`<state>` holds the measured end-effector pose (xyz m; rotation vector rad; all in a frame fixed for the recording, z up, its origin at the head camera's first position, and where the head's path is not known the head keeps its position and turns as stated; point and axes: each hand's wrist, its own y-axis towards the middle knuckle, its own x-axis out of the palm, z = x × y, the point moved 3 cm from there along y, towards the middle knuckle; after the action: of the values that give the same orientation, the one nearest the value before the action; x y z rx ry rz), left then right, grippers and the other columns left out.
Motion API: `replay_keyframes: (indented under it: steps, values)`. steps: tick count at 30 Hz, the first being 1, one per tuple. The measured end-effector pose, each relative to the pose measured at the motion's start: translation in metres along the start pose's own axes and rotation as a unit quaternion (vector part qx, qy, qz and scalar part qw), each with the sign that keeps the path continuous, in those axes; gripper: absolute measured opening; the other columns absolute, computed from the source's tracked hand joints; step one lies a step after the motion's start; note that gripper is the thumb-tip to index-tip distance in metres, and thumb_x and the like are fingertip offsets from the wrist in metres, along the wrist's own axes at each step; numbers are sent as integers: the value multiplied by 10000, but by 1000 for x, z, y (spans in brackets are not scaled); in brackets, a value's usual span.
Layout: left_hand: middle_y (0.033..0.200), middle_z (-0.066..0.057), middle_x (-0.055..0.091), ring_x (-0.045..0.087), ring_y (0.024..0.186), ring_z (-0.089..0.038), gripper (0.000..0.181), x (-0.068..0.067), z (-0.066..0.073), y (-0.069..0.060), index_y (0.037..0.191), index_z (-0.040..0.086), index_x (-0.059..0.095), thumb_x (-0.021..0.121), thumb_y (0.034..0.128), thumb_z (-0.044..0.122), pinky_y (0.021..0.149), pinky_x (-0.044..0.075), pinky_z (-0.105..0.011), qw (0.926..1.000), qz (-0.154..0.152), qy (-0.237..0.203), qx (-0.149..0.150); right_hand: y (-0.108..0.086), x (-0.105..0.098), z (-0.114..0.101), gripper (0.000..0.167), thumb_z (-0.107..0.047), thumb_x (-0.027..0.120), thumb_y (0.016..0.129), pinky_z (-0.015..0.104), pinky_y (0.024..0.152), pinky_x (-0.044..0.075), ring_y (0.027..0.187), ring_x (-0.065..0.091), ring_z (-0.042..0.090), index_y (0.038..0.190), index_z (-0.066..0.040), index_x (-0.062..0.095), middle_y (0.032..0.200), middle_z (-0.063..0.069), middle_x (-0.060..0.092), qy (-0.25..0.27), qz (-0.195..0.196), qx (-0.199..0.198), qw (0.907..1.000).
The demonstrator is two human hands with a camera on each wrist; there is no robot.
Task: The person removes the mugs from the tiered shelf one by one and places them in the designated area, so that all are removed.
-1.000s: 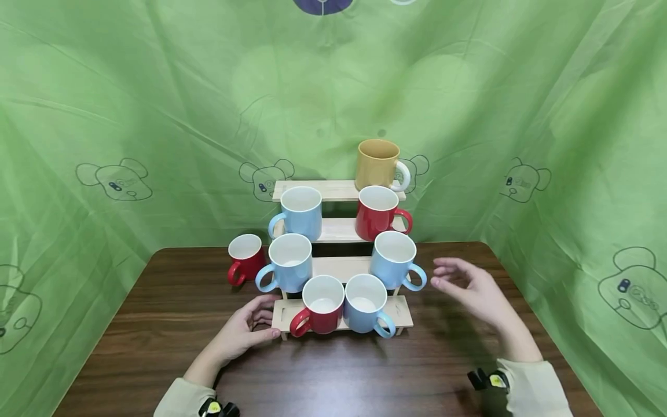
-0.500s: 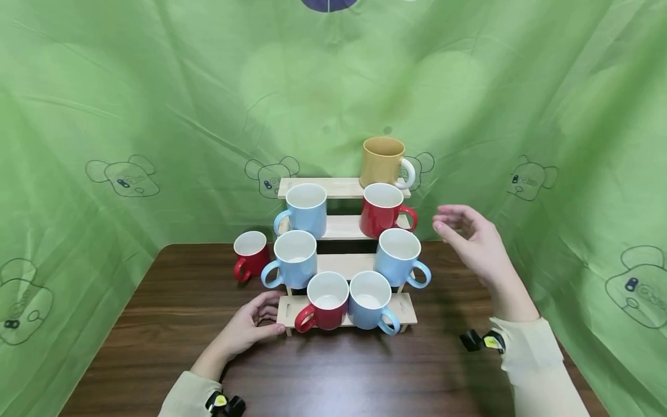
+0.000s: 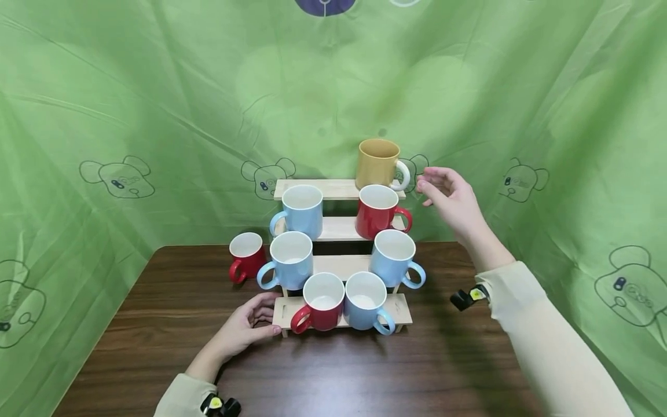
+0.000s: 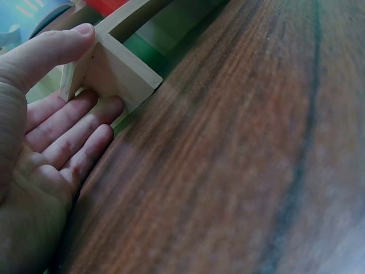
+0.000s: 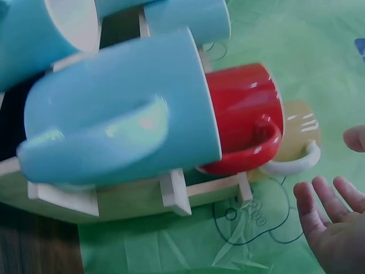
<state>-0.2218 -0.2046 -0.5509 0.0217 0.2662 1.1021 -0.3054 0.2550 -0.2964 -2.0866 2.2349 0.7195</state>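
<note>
My left hand (image 3: 241,325) holds the left end of the lowest step of a wooden tiered mug rack (image 3: 339,266). In the left wrist view the thumb lies on the step's edge and the fingers (image 4: 85,123) lie by its leg. My right hand (image 3: 452,202) is in the air just right of the tan mug (image 3: 376,165), apart from its white handle, fingers loosely bent with nothing between them. That mug stands on the top step. Below it are a red mug (image 3: 374,214) and a light blue mug (image 3: 303,213) on the step beneath.
Two light blue mugs (image 3: 292,262) stand on the second-lowest step. The lowest step carries a red mug (image 3: 324,304) and a light blue mug (image 3: 365,302). Another red mug (image 3: 247,256) stands on the brown table (image 3: 156,324), left of the rack. Green cloth (image 3: 182,116) hangs behind.
My right hand has risen from beside the lower light blue mug to the tan mug's height, moving away from me and slightly left. My left hand has stayed on the rack.
</note>
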Motion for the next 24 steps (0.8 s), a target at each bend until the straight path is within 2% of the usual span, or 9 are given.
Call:
replay_keyframes:
  steps: [5,11,20,24]
  values:
    - [1387,-236,647,741,1118,-265,701,-1,-2,0,1535,-3,517,866,927,28,949,596,-285,10000,-14,3,25,17,1,3,565,-301,685,1102,240,819,603,1108,706,109,1537,18,517,1506,227,589,134,-53,164,9998]
    - [1373,-236,648,744,1111,-252,694,0,-2,0,1526,-1,522,866,925,23,945,600,-296,10000,0,-11,36,34,5,1,577,-338,682,1101,255,823,608,1107,709,125,1529,22,537,1445,165,633,258,-236,310,9989]
    - [1379,-235,646,742,1116,-258,698,1,0,0,1528,3,522,870,923,30,950,598,-295,10000,14,5,23,44,14,6,547,-330,683,1098,200,764,557,1132,623,164,1505,9,544,1373,109,636,653,-549,774,9933]
    - [1373,-238,645,739,1117,-286,694,1,0,0,1528,2,521,866,927,28,947,595,-286,10000,-14,-19,47,46,16,11,467,-313,655,1117,222,805,567,1115,624,188,1438,21,596,1293,96,688,921,-542,796,9911]
